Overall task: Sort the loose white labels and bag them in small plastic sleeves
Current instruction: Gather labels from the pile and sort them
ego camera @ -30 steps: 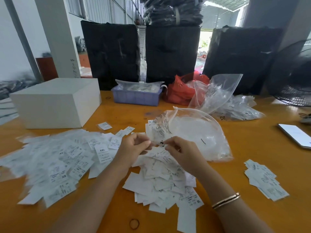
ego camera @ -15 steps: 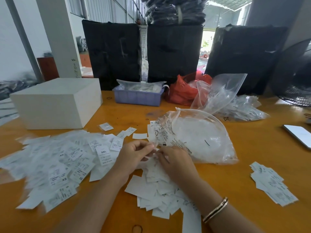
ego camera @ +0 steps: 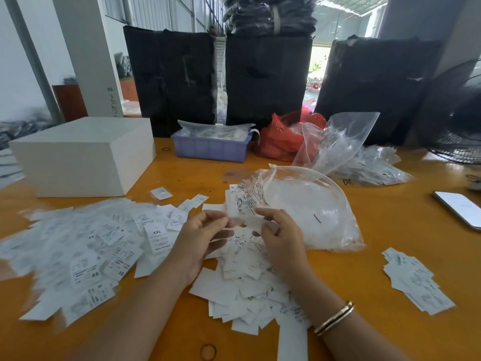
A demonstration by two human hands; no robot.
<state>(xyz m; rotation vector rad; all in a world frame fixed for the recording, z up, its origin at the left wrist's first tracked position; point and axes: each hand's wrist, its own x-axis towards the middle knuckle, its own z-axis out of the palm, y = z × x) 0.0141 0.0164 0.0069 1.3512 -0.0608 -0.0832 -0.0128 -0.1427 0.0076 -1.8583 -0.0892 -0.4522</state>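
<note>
I held a small sleeve (ego camera: 240,217) between both hands, left hand (ego camera: 200,238) and right hand (ego camera: 281,239) pinching it, just above the labels (ego camera: 244,277), probably to open it.

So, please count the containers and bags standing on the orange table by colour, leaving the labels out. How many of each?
White box: 1
Purple tray: 1
Red bag: 1
Large clear bags: 2, one upright, one lying
Total: 5
</note>
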